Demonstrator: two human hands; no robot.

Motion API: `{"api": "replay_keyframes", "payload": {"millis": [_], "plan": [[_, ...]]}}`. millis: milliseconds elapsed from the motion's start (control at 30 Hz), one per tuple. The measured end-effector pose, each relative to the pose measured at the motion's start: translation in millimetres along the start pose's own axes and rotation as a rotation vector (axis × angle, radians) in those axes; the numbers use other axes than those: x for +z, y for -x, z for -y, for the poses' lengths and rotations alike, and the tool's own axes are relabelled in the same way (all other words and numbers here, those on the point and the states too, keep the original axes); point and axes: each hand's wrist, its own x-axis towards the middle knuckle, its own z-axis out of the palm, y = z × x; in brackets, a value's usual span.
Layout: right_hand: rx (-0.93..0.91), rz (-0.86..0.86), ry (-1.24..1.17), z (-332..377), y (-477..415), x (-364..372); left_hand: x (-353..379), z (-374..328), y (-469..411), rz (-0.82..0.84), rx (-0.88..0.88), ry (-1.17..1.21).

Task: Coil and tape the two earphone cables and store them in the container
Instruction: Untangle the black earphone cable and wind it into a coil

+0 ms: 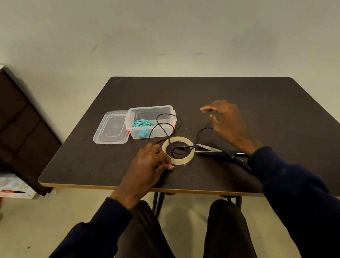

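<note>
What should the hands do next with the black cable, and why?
Probably draw the black cable clear and start looping it. The teal earphones already lie coiled in the container, while the black cable sprawls loose over its rim and the tape roll. The left hand pinches one end; the right hand hovers open nearby.
</note>
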Motion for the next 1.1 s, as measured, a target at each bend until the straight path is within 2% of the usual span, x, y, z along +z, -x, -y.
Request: {"api": "replay_keyframes", "payload": {"millis": [133,233,300,367,533,600,700,867,967,1100], "plan": [[-0.057,-0.083,-0.171,33,4,0,0,4,-1,0.029,0.131,0.013],[-0.113,-0.026,-0.365,65,8,2,-10,-4,-7,-0.182,0.106,0.238],[-0.113,0.108,-0.547,86,10,4,-27,-19,-12,-0.353,0.015,0.437],[-0.095,0.241,-0.650,101,11,7,-44,-33,-17,-0.448,-0.073,0.710],[-0.152,0.322,-0.504,116,-5,14,-72,-40,-26,-0.556,-0.372,1.214],[-0.146,0.337,-0.486,115,-12,12,-81,-36,-24,-0.485,-0.430,1.208],[-0.170,0.316,-0.432,110,-20,6,-89,-27,-21,-0.330,-0.429,1.103],[-0.288,0.249,-0.362,109,-40,-10,-98,-20,-32,-0.128,-0.458,0.889],[-0.290,0.250,-0.358,110,-50,-23,-101,-22,-40,0.032,-0.481,0.997],[-0.267,0.256,-0.362,108,-55,-29,-102,-26,-53,0.130,-0.465,1.187]]}}
